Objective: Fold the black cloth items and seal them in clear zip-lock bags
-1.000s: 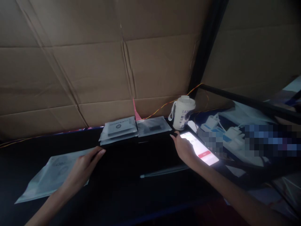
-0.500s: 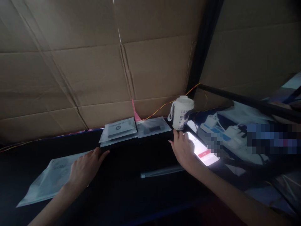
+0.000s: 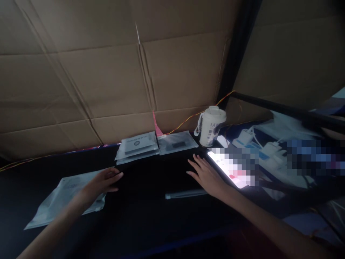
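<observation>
My left hand (image 3: pixel 104 182) is over the right part of a frosted zip bag (image 3: pixel 58 201), its fingers apart and curled a little, holding nothing. My right hand (image 3: pixel 206 176) hovers or rests with spread fingers on the dark surface (image 3: pixel 151 216), just left of a phone (image 3: pixel 229 171) with a lit screen. Below the right hand lies a flat clear zip bag (image 3: pixel 185 194). Further back are stacked printed pouches (image 3: pixel 137 145) and, beside them, a pouch with a small dark item (image 3: pixel 178 143).
A white lidded cup (image 3: pixel 212 126) stands behind the phone. White chargers in a power strip (image 3: pixel 250 145) are on the right. Cardboard (image 3: pixel 113 79) walls the back, with a dark post (image 3: pixel 238 54) and a bar (image 3: pixel 285 109). A yellow-red wire (image 3: pixel 185 120) runs along it.
My left hand has turned, its fingers now parted. My right hand has moved slightly down and its fingers have spread. The view has shifted a little.
</observation>
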Demonstrator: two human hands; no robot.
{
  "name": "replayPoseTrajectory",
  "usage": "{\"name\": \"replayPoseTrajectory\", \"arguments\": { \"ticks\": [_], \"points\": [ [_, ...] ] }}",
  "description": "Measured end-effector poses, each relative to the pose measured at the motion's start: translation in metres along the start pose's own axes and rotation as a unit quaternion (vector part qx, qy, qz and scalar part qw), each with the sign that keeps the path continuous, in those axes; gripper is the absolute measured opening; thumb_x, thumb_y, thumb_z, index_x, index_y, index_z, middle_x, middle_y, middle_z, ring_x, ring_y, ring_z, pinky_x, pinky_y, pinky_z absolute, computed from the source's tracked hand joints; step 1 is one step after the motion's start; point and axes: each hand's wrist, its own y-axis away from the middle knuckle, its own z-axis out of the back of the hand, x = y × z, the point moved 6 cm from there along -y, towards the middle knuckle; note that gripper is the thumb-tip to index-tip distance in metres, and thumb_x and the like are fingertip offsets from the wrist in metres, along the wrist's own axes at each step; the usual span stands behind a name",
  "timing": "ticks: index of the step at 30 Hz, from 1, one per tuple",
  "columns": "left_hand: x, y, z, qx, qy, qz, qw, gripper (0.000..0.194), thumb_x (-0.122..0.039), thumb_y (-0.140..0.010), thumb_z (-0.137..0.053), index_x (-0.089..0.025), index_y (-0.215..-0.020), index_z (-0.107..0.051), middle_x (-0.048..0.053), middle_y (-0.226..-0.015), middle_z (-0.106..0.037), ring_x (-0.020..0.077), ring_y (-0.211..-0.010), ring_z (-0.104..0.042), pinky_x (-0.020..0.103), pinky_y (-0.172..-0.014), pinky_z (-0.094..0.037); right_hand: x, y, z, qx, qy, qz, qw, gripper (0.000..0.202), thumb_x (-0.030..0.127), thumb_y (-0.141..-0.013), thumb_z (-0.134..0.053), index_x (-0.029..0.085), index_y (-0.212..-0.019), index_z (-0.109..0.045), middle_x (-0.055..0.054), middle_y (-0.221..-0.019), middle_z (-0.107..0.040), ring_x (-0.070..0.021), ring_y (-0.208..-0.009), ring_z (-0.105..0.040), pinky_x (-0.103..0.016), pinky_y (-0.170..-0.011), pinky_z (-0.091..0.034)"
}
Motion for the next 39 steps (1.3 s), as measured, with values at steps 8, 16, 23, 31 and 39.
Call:
{"name": "replayPoseTrajectory", "arguments": {
  "ticks": [8,16,23,31,39],
  "points": [
    [0.017,0.013,-0.016,0.043,0.063,0.145,0.987,0.063,-0.057,-0.066,-0.072,-0.021,-0.114,-0.053,0.01,-0.098,-0.068,0.0253,-0.071,-0.071,0.038,-0.065,-0.06,0.003,0.002,0.0,-0.004,0.023,0.015,1.0,0.049,0.04,-0.096,-0.038,0.009,-0.133,-0.051,-0.019,-0.142,-0.045,-0.0315,-0.134,-0.036,-0.05,-0.107,-0.035],
    [0.02,0.005,-0.006,-0.01,0.181,0.092,0.979,0.042,-0.038,-0.062,-0.081,-0.022,-0.097,-0.065,0.005,-0.113,-0.064,0.0265,-0.117,-0.056,0.025,-0.071,-0.059,0.005,0.002,0.002,-0.011,0.046,0.024,0.999,0.049,0.039,-0.097,-0.036,0.009,-0.132,-0.052,-0.019,-0.14,-0.046,-0.031,-0.133,-0.039,-0.049,-0.107,-0.036],
    [0.037,0.01,0.005,-0.051,0.303,0.123,0.944,0.022,-0.014,-0.063,-0.074,-0.025,-0.081,-0.069,-0.003,-0.121,-0.063,0.0173,-0.11,-0.059,0.014,-0.065,-0.056,0.006,0.002,0.003,-0.003,0.049,0.021,0.999,0.049,0.038,-0.097,-0.034,0.009,-0.132,-0.051,-0.019,-0.141,-0.046,-0.0313,-0.133,-0.038,-0.049,-0.107,-0.036],
    [-0.058,0.0,-0.016,0.02,0.302,-0.002,0.953,0.022,-0.028,-0.068,-0.076,-0.022,-0.089,-0.07,0.003,-0.096,-0.067,0.0167,-0.079,-0.063,0.021,-0.059,-0.053,0.001,0.001,0.007,-0.013,-0.019,-0.01,1.0,0.047,0.041,-0.095,-0.04,0.011,-0.129,-0.054,-0.019,-0.14,-0.047,-0.0307,-0.132,-0.04,-0.05,-0.106,-0.037],
    [-0.17,0.002,-0.121,0.15,0.228,-0.142,0.951,0.025,-0.03,-0.072,-0.074,-0.017,-0.09,-0.062,0.001,-0.091,-0.063,0.0093,-0.069,-0.058,0.019,-0.055,-0.046,-0.003,-0.013,0.046,-0.036,-0.371,-0.189,0.908,0.041,0.051,-0.091,-0.042,0.019,-0.106,-0.063,-0.012,-0.107,-0.067,-0.0233,-0.096,-0.066,-0.039,-0.082,-0.055]
  ]
}}
